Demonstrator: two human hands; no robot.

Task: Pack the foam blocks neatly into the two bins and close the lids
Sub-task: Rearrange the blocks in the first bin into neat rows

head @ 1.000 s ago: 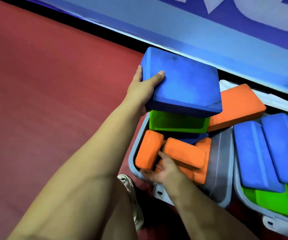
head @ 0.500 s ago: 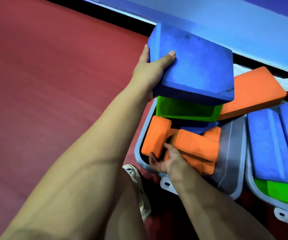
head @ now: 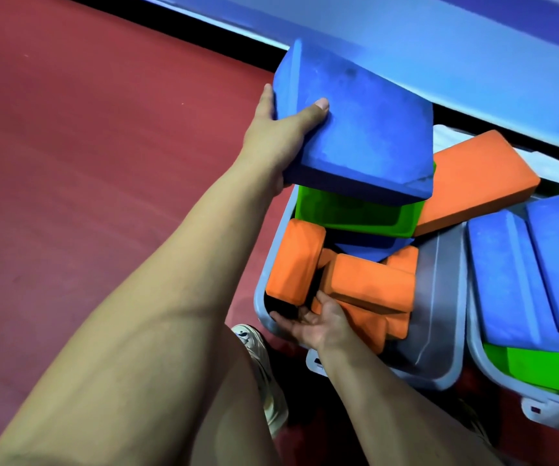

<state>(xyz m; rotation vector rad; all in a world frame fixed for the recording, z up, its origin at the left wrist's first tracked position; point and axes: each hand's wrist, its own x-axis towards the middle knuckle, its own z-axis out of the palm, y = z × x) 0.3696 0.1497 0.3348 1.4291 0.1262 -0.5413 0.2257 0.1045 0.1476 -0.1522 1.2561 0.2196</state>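
Note:
My left hand (head: 271, 132) grips a large blue foam block (head: 365, 136) by its left end, thumb on top, and holds it tilted above the left bin (head: 439, 375). Under it in that bin lie a green block (head: 355, 210), a dark blue block and several orange blocks. My right hand (head: 315, 326) is in the bin's near left corner, palm up. Its fingers stretch beneath an upright orange block (head: 295, 264) and its thumb touches a lying orange block (head: 372, 284). Another orange block (head: 479, 176) leans across both bins.
The right bin (head: 483, 361) holds two blue blocks (head: 506, 280) and green ones (head: 547, 368). A blue padded wall (head: 439, 45) runs behind the bins. Red floor (head: 86, 163) spreads to the left. My shoe (head: 261, 358) stands beside the left bin's latch (head: 315, 361).
My left hand has raised and tilted the blue block a little. My right hand has slid off the lying orange block's top into the bin's near corner, palm turning up.

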